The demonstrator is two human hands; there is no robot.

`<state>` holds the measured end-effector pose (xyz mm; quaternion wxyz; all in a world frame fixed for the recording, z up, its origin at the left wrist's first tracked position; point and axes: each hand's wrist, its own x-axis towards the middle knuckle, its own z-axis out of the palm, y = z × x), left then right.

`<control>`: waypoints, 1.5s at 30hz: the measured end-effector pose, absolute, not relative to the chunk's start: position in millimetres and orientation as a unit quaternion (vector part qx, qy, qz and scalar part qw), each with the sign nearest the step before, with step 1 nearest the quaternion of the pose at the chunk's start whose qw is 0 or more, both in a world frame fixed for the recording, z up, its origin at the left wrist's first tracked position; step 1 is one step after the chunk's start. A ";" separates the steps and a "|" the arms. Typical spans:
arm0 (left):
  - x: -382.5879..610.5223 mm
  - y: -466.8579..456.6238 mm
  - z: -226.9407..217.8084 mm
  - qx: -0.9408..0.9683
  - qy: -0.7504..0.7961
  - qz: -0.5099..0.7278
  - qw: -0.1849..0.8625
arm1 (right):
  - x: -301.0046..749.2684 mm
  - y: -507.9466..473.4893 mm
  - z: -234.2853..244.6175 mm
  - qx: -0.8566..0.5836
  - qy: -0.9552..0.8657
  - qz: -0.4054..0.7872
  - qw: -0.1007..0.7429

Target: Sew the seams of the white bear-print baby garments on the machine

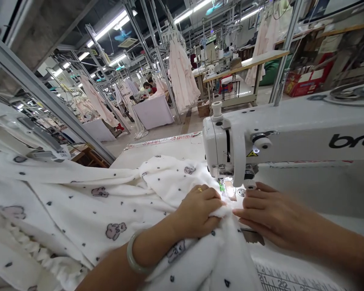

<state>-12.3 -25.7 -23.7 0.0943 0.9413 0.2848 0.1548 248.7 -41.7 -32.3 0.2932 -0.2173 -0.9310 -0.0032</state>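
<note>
Left hand (202, 211), one: curled, gripping the white printed cloth (133, 190). Cloth, one: beneath the grip, spreading leftward and nearward, long axis roughly left-right; left hand nearer. Right hand (269, 212), one: just right of grip, fingers extended, any pinch untellable. Sewing machine (286, 131), one: beyond, rightward. Bangle (131, 252), one: behind grip.

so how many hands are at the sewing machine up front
2: the left hand on the white printed fabric, the right hand at the fabric's right edge.

Matt, fleecy cloth (139, 194) (softly fuzzy), glossy smooth sewing machine (297, 129), polished bangle (131, 254), metal post (44, 93).
</note>
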 end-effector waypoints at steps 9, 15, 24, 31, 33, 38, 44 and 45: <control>-9.8 -30.0 -24.2 0.965 0.224 0.122 0.064 | 247.4 -44.3 -34.7 -0.249 -0.938 0.074 0.228; -7.5 -27.0 -23.6 0.906 0.305 0.201 0.214 | 247.9 -43.5 -34.6 -0.249 -0.937 0.112 0.217; -8.8 -31.9 -21.8 0.925 0.284 0.169 0.185 | 252.3 -41.4 -31.1 -0.258 -0.935 0.108 0.218; -17.3 -40.0 -30.6 0.956 0.233 0.150 0.094 | 251.9 -40.1 -32.6 -0.289 -0.928 0.081 0.219; -18.8 -40.2 -33.5 0.961 0.214 0.158 0.077 | 250.5 -41.4 -31.7 -0.296 -0.930 0.101 0.193; -17.3 -26.6 -36.4 0.964 0.223 0.125 0.071 | 251.0 -39.5 -43.4 -0.326 -0.920 0.070 0.206; -10.2 0.0 -29.9 0.960 0.263 0.070 0.059 | 254.4 -30.8 -56.8 -0.362 -0.902 0.035 0.231; -9.4 2.6 -29.1 0.960 0.268 0.066 0.054 | 254.9 -29.8 -56.7 -0.362 -0.902 0.030 0.233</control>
